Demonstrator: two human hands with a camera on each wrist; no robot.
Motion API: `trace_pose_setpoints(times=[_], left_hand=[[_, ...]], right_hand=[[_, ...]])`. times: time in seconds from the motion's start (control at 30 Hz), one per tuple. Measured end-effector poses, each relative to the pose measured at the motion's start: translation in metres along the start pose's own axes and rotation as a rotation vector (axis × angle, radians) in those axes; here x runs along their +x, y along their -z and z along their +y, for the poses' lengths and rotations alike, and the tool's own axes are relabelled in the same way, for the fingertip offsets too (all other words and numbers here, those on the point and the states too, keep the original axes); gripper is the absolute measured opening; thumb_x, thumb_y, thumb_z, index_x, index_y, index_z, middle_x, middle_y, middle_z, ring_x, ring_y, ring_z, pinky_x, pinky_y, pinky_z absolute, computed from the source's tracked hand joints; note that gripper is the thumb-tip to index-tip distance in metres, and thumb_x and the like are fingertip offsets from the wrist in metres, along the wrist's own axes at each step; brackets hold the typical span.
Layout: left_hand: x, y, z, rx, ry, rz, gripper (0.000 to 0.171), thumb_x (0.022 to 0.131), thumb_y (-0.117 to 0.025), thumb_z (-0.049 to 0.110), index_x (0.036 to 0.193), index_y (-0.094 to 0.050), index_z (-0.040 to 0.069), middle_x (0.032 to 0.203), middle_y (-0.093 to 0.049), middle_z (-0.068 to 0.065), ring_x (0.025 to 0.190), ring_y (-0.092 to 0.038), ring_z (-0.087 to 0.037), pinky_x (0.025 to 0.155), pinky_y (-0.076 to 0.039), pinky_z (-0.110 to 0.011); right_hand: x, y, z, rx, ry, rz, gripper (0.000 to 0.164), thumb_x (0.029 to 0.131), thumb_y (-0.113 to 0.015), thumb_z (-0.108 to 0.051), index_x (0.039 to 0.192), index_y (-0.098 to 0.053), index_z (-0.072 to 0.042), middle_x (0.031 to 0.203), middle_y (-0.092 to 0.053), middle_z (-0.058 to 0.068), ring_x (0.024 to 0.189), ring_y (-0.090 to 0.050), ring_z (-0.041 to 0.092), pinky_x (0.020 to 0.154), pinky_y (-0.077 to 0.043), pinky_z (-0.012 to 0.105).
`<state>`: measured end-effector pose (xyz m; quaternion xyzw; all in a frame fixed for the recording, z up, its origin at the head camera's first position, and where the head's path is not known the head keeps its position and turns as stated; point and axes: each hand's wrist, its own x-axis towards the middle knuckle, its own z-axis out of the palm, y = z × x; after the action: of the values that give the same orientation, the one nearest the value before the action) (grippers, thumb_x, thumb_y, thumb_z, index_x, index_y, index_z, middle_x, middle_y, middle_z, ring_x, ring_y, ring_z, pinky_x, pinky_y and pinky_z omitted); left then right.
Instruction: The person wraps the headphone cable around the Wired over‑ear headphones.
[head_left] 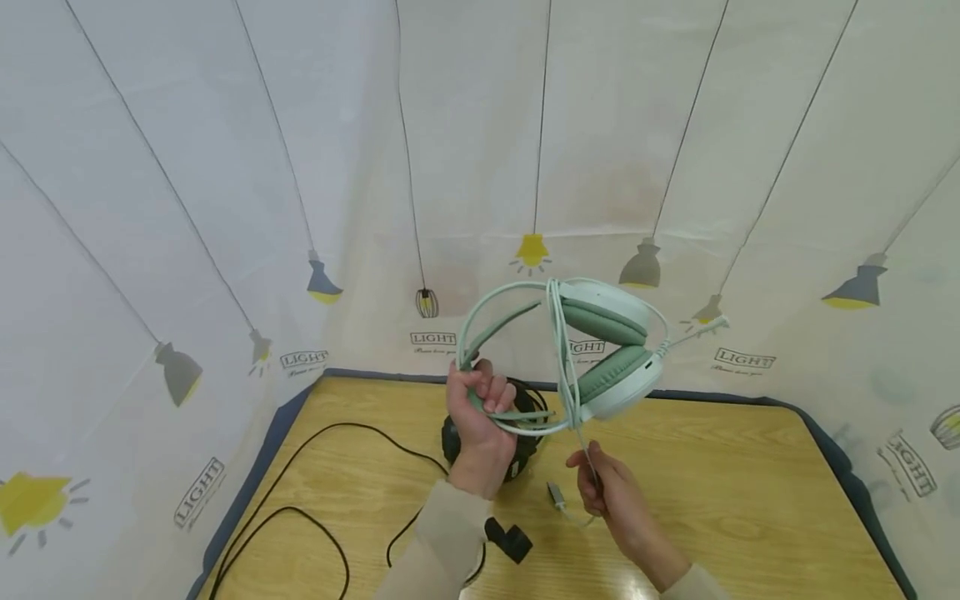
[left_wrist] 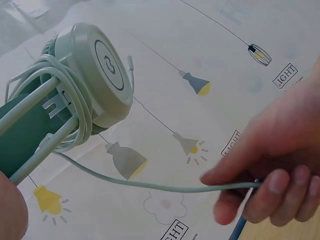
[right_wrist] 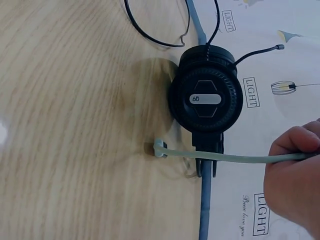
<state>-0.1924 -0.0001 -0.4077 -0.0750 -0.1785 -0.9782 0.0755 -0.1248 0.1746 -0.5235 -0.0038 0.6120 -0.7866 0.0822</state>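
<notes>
My left hand [head_left: 476, 425] grips the headband of a mint-green headset [head_left: 611, 310], raised above the table. Its padded ear cups point right, and a thin microphone boom sticks out from one of them. Several turns of the pale green cable [left_wrist: 82, 102] are wound round the headband beside the ear cups. Between thumb and fingers, my right hand [head_left: 618, 500] pinches the cable's free length, which runs fairly straight from the wound turns in the left wrist view. Past that hand, the cable's end dangles with a USB plug [head_left: 556, 497] over the table.
A black headset [right_wrist: 205, 95] stands on the wooden table [head_left: 750, 492], partly behind my left hand in the head view. Its black cable [head_left: 330, 533] loops over the left side. Near my left sleeve lies a small black piece [head_left: 517, 543]. A lamp-printed cloth [head_left: 480, 167] hangs around the table.
</notes>
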Motion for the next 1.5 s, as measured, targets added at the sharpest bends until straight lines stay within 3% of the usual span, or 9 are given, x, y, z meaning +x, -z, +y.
trace_pose_setpoints(times=[0.2, 0.3, 0.43, 0.53, 0.73, 0.83, 0.93, 1.2, 1.5], left_hand=[[0.003, -0.002, 0.002, 0.046, -0.051, 0.033, 0.016, 0.088, -0.035, 0.003, 0.080, -0.038, 0.018, 0.061, -0.030, 0.007, 0.042, -0.028, -0.002, 0.042, -0.027, -0.014], [0.004, 0.000, 0.003, 0.068, -0.074, 0.023, 0.018, 0.088, -0.035, 0.002, 0.078, -0.037, 0.018, 0.060, -0.029, 0.006, 0.041, -0.028, -0.003, 0.042, -0.026, -0.015], [0.004, 0.003, 0.005, 0.107, -0.117, 0.014, 0.019, 0.087, -0.035, 0.001, 0.079, -0.037, 0.019, 0.059, -0.029, 0.007, 0.041, -0.029, -0.003, 0.042, -0.025, -0.016], [0.004, 0.004, 0.007, 0.137, -0.144, 0.012, 0.017, 0.085, -0.037, 0.001, 0.083, -0.039, 0.018, 0.059, -0.029, 0.007, 0.042, -0.029, -0.003, 0.042, -0.025, -0.016], [0.004, 0.005, 0.006, 0.181, -0.168, -0.015, 0.019, 0.084, -0.038, -0.002, 0.093, -0.043, 0.014, 0.060, -0.031, 0.006, 0.041, -0.028, -0.004, 0.041, -0.025, -0.017], [0.004, 0.006, 0.004, 0.200, -0.177, -0.026, 0.020, 0.083, -0.038, -0.002, 0.094, -0.043, 0.014, 0.061, -0.032, 0.005, 0.041, -0.029, -0.004, 0.041, -0.026, -0.017], [0.004, 0.008, 0.001, 0.229, -0.184, -0.042, 0.023, 0.082, -0.040, -0.003, 0.096, -0.043, 0.014, 0.061, -0.032, 0.005, 0.041, -0.030, -0.004, 0.040, -0.027, -0.017], [0.002, 0.015, -0.003, 0.319, -0.222, -0.138, 0.030, 0.081, -0.043, -0.006, 0.105, -0.046, 0.012, 0.058, -0.033, 0.005, 0.039, -0.027, -0.005, 0.039, -0.026, -0.019], [0.002, 0.029, -0.004, 0.573, -0.309, -0.277, 0.035, 0.077, -0.043, -0.004, 0.110, -0.048, 0.008, 0.052, -0.034, 0.005, 0.038, -0.026, -0.011, 0.038, -0.024, -0.025]], right_hand=[[-0.004, -0.004, 0.007, -0.092, -0.025, 0.107, 0.039, 0.112, -0.045, -0.034, 0.102, -0.061, 0.000, 0.068, -0.042, 0.001, 0.054, -0.034, 0.009, 0.052, -0.029, 0.026], [-0.008, -0.010, 0.005, -0.215, 0.031, 0.064, 0.037, 0.112, -0.046, -0.029, 0.102, -0.062, 0.002, 0.066, -0.044, 0.001, 0.053, -0.035, 0.007, 0.050, -0.033, 0.022], [-0.013, -0.016, 0.000, -0.360, 0.199, -0.053, 0.031, 0.112, -0.044, -0.018, 0.100, -0.064, 0.002, 0.061, -0.045, 0.000, 0.051, -0.037, 0.004, 0.048, -0.036, 0.023], [-0.017, -0.019, -0.005, -0.407, 0.302, -0.111, 0.028, 0.111, -0.043, -0.012, 0.099, -0.066, -0.001, 0.060, -0.045, 0.003, 0.051, -0.041, 0.009, 0.050, -0.041, 0.027], [-0.033, -0.020, -0.022, -0.467, 0.377, -0.114, 0.024, 0.110, -0.045, -0.009, 0.104, -0.069, -0.007, 0.064, -0.048, 0.004, 0.056, -0.046, 0.007, 0.056, -0.045, 0.028], [-0.040, -0.020, -0.031, -0.495, 0.423, -0.108, 0.024, 0.109, -0.046, -0.006, 0.108, -0.070, -0.009, 0.066, -0.048, 0.002, 0.056, -0.047, 0.014, 0.056, -0.045, 0.029], [-0.045, -0.020, -0.040, -0.524, 0.437, -0.095, 0.024, 0.109, -0.048, -0.006, 0.113, -0.071, -0.010, 0.066, -0.049, -0.003, 0.055, -0.048, 0.019, 0.055, -0.045, 0.028], [-0.052, -0.014, -0.056, -0.598, 0.471, -0.110, 0.025, 0.108, -0.048, -0.003, 0.116, -0.072, -0.008, 0.067, -0.053, -0.008, 0.056, -0.050, 0.008, 0.050, -0.045, 0.026], [-0.059, -0.003, -0.069, -0.686, 0.418, -0.176, 0.022, 0.108, -0.050, -0.007, 0.106, -0.072, -0.010, 0.069, -0.056, -0.012, 0.052, -0.046, -0.001, 0.047, -0.045, 0.025]])
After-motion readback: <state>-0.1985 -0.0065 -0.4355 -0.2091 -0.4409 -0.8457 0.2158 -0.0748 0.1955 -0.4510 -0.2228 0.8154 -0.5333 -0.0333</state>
